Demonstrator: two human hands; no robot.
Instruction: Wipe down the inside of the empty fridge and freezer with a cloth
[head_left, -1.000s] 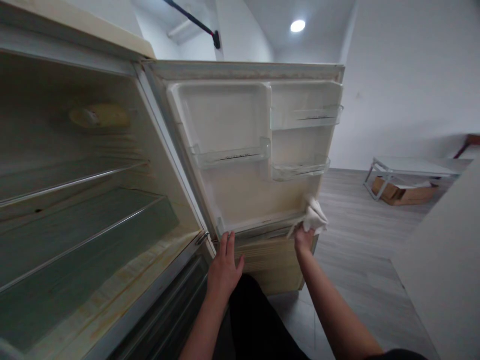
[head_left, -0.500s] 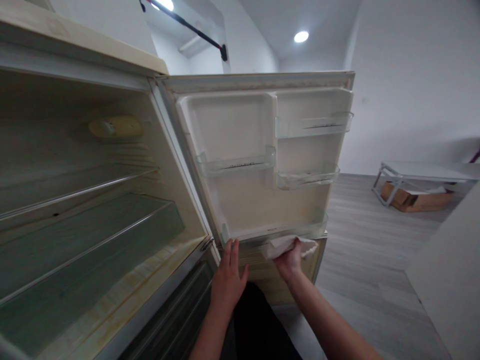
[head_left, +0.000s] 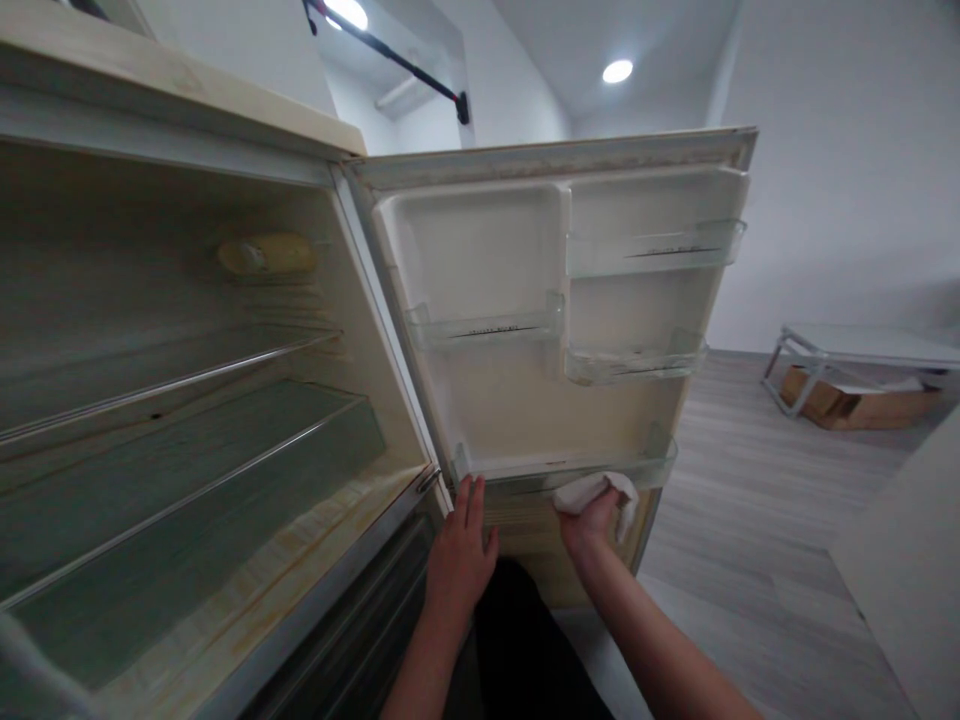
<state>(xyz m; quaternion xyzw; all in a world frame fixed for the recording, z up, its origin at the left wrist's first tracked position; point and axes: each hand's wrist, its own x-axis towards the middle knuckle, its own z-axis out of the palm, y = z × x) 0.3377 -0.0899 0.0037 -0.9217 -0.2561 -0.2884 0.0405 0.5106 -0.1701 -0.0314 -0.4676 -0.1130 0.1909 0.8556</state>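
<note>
The fridge door [head_left: 495,405] stands swung out, with clear plastic shelves on its inner face. My right hand [head_left: 592,518] is closed on a white cloth [head_left: 583,491], pressed to the front of the bottom door shelf [head_left: 652,465] toward its right end. Part of the cloth hangs down beside the wrist. At the left end of that same shelf, my left hand [head_left: 463,550] rests its outstretched fingertips on the edge, thumb apart, holding nothing. Left of the door is the fridge compartment [head_left: 405,430], with glass shelves and yellow-brown stains along its lower front.
A yellowed light cover [head_left: 274,254] sits on the compartment's inner wall. Below is a dark lower compartment [head_left: 352,620]. On the right, a low white table [head_left: 885,343] stands over a cardboard box [head_left: 862,405] on the grey wood floor [head_left: 720,480]. A dark pole [head_left: 397,60] crosses above.
The door has swung a little, its free edge now farther right. My right hand and the cloth have moved slightly right along the bottom shelf. My left hand stays at the shelf's left end.
</note>
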